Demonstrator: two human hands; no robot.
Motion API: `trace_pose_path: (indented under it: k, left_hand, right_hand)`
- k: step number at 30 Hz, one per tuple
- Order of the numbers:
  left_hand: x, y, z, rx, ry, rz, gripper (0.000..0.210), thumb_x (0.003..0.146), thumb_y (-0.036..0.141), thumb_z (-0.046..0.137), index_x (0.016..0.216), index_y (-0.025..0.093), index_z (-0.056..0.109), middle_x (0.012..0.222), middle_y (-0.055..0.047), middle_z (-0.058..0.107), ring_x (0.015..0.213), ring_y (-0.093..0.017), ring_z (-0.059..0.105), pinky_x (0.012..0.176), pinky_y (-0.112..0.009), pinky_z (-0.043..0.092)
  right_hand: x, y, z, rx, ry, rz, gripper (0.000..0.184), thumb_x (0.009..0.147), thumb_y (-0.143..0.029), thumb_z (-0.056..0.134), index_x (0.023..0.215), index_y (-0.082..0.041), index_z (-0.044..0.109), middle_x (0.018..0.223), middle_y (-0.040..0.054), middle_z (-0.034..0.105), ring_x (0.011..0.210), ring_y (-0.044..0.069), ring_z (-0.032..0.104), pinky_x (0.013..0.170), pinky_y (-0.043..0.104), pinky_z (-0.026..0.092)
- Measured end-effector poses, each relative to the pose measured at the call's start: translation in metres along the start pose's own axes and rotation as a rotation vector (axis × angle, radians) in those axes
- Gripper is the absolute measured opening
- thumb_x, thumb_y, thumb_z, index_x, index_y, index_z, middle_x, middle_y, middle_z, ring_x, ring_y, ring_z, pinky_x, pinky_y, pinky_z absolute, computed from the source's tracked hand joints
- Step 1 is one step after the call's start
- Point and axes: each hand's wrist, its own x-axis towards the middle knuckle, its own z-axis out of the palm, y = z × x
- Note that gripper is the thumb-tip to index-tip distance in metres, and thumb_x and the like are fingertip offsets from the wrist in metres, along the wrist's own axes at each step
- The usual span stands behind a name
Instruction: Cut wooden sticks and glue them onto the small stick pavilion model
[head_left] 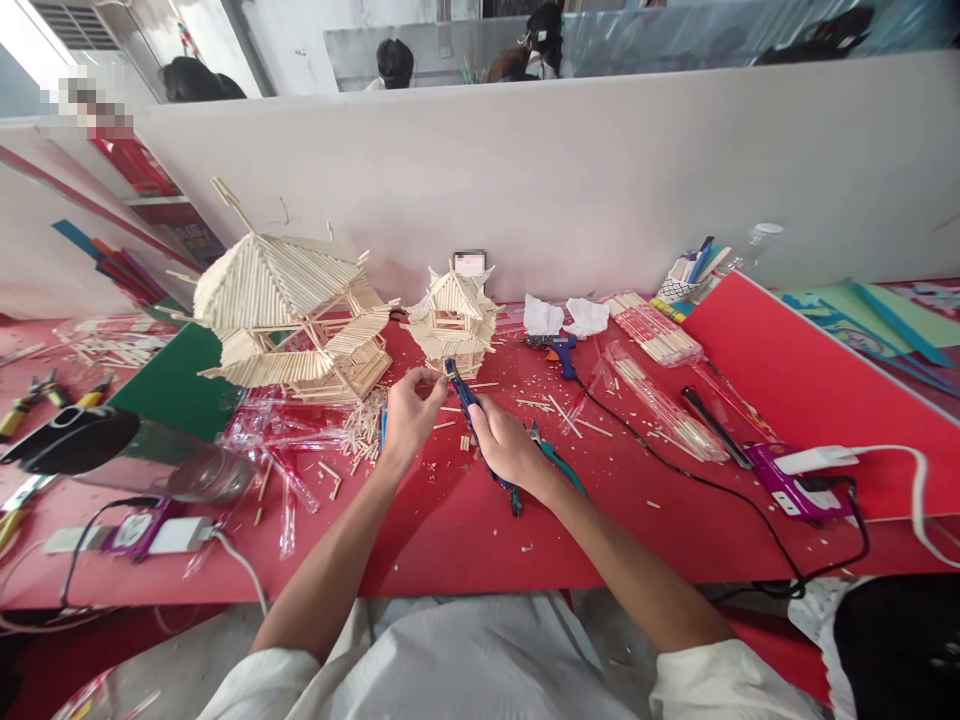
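My right hand is closed around a pair of dark blue pliers, whose jaws point away from me. Close to the jaws, the thumb and forefinger of my left hand are pinched together; what they hold is too small to make out. Just beyond both hands stands a small pavilion model built from thin wooden sticks. To its left is a larger stick pavilion with a pitched roof. Teal-handled cutters lie beside my right wrist, and a small bundle of short sticks lies between my hands.
A blue glue gun with a black cord lies right of the small model, near packs of sticks. On the left are a clear bottle lying down and a purple power strip. Another purple strip sits right. Stick scraps litter the red table.
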Motion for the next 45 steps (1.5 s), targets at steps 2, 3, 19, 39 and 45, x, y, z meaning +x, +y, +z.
trace_pose_path:
  k: [2, 3, 19, 39, 45]
  left_hand:
    - [-0.001, -0.001, 0.0, 0.034, 0.001, 0.016, 0.028, 0.082, 0.043, 0.07, 0.083, 0.016, 0.068, 0.077, -0.005, 0.071, 0.066, -0.017, 0.064, 0.062, -0.027, 0.051]
    - [-0.001, 0.0, 0.0, 0.059, 0.003, 0.023, 0.027, 0.083, 0.042, 0.069, 0.083, 0.016, 0.068, 0.077, -0.005, 0.071, 0.066, -0.016, 0.064, 0.062, -0.027, 0.05]
    - [-0.001, -0.003, -0.001, 0.118, -0.022, 0.061, 0.023, 0.087, 0.039, 0.064, 0.085, 0.016, 0.067, 0.077, -0.005, 0.072, 0.068, -0.017, 0.067, 0.064, -0.027, 0.05]
    - [-0.015, -0.027, 0.009, 0.747, -0.45, 0.236, 0.007, 0.086, 0.024, 0.058, 0.084, 0.022, 0.065, 0.086, -0.006, 0.071, 0.074, -0.021, 0.064, 0.065, -0.029, 0.042]
    - [-0.026, -0.032, 0.025, 0.817, -0.534, 0.258, 0.009, 0.089, 0.023, 0.056, 0.086, 0.022, 0.064, 0.086, -0.009, 0.07, 0.076, -0.023, 0.066, 0.067, -0.029, 0.043]
  right_hand:
    - [0.0, 0.0, 0.001, 0.004, 0.003, 0.005, 0.036, 0.108, -0.042, 0.025, 0.109, -0.019, 0.052, 0.077, 0.0029, 0.064, 0.067, 0.018, 0.063, 0.066, 0.028, 0.043]
    - [0.0, 0.0, 0.001, 0.006, 0.003, 0.007, 0.034, 0.108, -0.041, 0.025, 0.108, -0.019, 0.052, 0.076, 0.0025, 0.064, 0.066, 0.017, 0.063, 0.066, 0.027, 0.042]
    - [0.0, 0.004, 0.008, 0.064, 0.003, 0.019, 0.028, 0.108, -0.039, 0.026, 0.1, -0.021, 0.046, 0.072, -0.0016, 0.059, 0.06, 0.015, 0.058, 0.061, 0.025, 0.041]
    - [0.002, 0.032, -0.058, -0.128, 0.153, -0.183, 0.035, 0.103, -0.046, 0.031, 0.106, -0.02, 0.054, 0.087, 0.0072, 0.066, 0.077, 0.022, 0.064, 0.069, 0.031, 0.046]
    - [0.002, 0.038, -0.069, -0.253, 0.09, -0.203, 0.032, 0.103, -0.039, 0.034, 0.118, -0.018, 0.052, 0.107, 0.0127, 0.067, 0.1, 0.028, 0.063, 0.084, 0.034, 0.046]
